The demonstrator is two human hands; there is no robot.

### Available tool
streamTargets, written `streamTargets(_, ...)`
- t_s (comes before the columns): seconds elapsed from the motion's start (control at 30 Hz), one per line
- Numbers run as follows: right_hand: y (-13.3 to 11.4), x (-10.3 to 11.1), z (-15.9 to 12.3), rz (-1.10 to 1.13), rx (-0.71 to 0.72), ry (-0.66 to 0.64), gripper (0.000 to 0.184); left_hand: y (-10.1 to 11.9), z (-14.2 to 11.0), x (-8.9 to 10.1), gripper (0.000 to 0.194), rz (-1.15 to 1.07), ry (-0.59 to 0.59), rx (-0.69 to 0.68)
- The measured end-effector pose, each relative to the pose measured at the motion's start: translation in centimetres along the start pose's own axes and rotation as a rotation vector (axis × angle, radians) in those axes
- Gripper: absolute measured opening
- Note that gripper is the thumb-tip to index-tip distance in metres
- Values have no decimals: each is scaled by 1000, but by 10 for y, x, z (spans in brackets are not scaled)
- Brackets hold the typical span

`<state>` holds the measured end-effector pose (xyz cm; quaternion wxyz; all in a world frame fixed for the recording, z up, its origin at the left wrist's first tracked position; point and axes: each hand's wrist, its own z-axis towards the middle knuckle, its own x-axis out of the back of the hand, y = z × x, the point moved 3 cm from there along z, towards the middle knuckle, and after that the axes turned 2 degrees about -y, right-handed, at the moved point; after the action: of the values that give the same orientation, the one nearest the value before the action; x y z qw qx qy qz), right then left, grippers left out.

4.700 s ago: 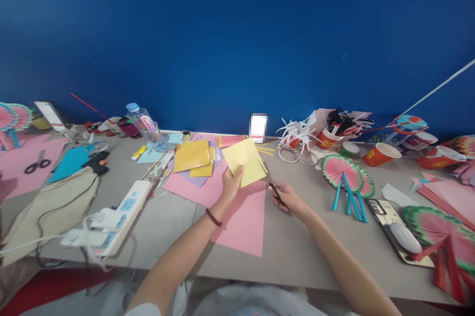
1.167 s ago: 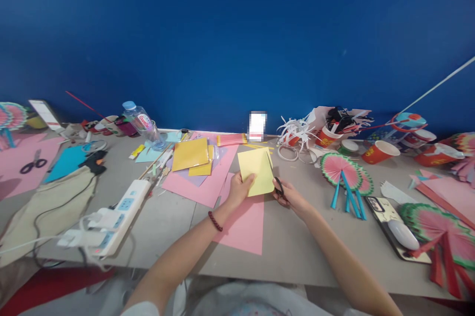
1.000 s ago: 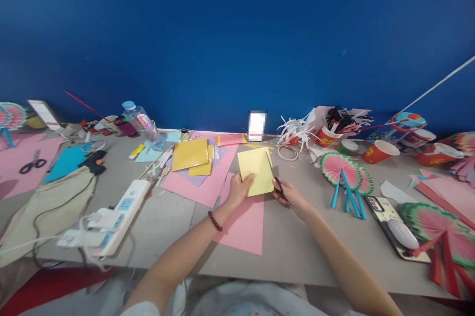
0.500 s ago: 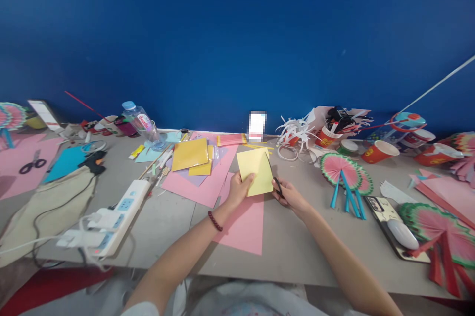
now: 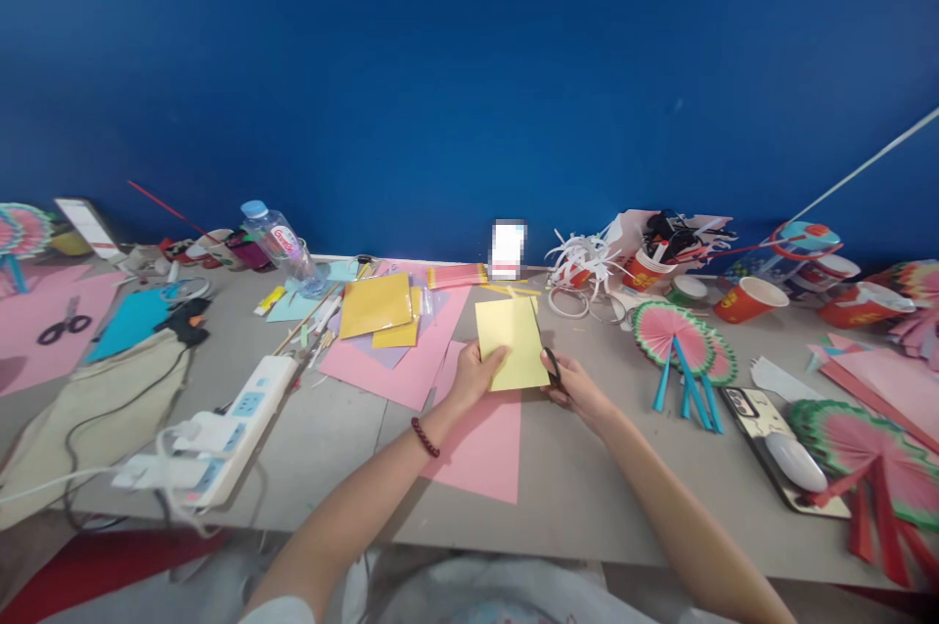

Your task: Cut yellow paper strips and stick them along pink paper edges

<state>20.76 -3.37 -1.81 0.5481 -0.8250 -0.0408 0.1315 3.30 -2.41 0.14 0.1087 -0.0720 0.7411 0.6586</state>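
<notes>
My left hand (image 5: 475,373) pinches the lower left corner of a pale yellow sheet of paper (image 5: 512,343), held upright above a pink sheet (image 5: 484,438) on the grey table. My right hand (image 5: 576,387) grips black scissors (image 5: 552,367) at the yellow sheet's right edge; the blades are hidden behind the paper. A dark bead bracelet (image 5: 424,435) circles my left wrist.
Orange and pink paper sheets (image 5: 378,306) lie at centre left, beside a water bottle (image 5: 283,245). A white power strip (image 5: 235,419) sits at the left. Pink paper fans (image 5: 682,340), red cups (image 5: 752,299) and a phone (image 5: 778,448) crowd the right. Another pair of scissors (image 5: 63,324) lies far left.
The yellow sheet has turned squarer and dropped slightly toward my hands since a few seconds ago. My right hand with the scissors has moved in against its right edge.
</notes>
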Motion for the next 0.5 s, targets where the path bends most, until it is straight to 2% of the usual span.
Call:
streamTargets(0.17,-4,-2,-2,28,39,55,54,0,-1,-3,36,38,-11,9)
streamTargets(0.5,-2,1,1,32,36,72,55,-6,0,0,35,67,-46,1)
